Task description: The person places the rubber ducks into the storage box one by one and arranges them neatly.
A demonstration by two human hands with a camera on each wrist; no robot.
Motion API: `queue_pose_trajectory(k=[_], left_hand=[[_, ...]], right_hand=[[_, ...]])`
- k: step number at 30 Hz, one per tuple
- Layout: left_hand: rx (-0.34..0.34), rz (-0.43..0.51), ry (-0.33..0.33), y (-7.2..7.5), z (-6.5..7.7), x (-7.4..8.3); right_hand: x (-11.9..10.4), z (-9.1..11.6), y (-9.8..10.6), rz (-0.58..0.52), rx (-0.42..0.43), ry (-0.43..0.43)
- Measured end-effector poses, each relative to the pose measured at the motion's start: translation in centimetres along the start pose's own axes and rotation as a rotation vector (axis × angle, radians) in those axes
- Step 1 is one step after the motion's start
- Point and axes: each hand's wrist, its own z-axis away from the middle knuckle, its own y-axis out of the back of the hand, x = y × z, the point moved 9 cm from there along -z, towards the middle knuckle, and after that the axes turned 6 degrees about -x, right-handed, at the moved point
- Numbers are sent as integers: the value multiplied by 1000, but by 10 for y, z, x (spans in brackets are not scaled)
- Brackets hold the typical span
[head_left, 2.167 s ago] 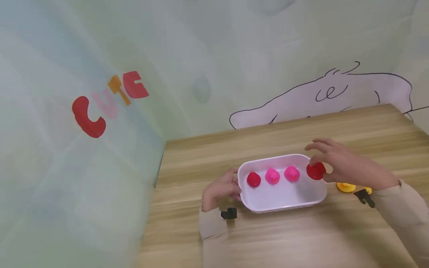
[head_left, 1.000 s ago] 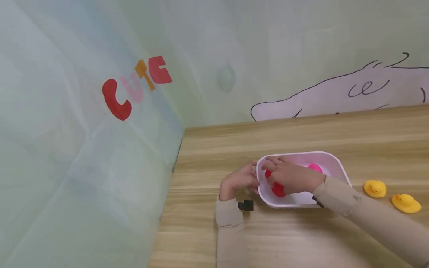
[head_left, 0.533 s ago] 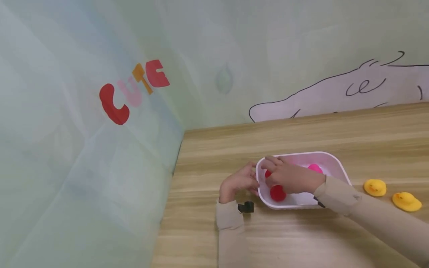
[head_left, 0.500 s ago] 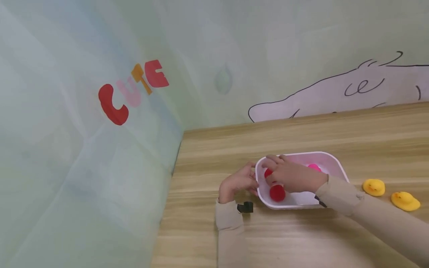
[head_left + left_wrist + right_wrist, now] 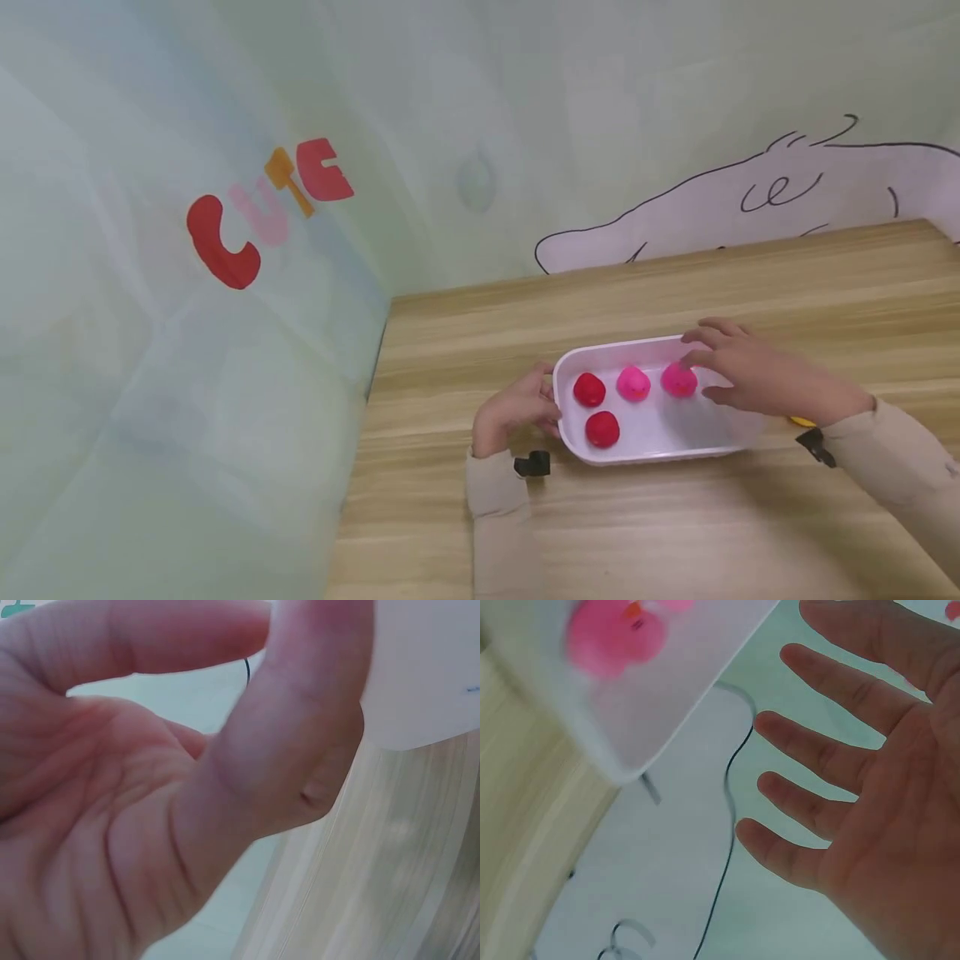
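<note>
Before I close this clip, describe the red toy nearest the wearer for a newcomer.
On the wooden table, find the white tray with the left hand at its left end. Near that end sits a rounded red toy. Unlike the other red toy and the two pink ducks, lined up along the far side, it sits alone toward the near side.
</note>
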Motion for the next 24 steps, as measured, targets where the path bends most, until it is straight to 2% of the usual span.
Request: queue_pose_trajectory(k=[7,10,15,19,24], left_hand=[[-28,6,-39,-3,1,2],[-22,7,-33,-3,1,1],[-8,17,-23,-1,-1,-2],[-20,17,-46,-1,-3,-1],[-17,10,-42,-1,-2,1]], right_hand=[[59,48,-2,-32,55,-112],[79,67,-8,-22,80,-154],[106,88,-25,-50,30,-280],[118,97,-32,-58,-2,-338],[120,100,-37,-45,-5,-323]])
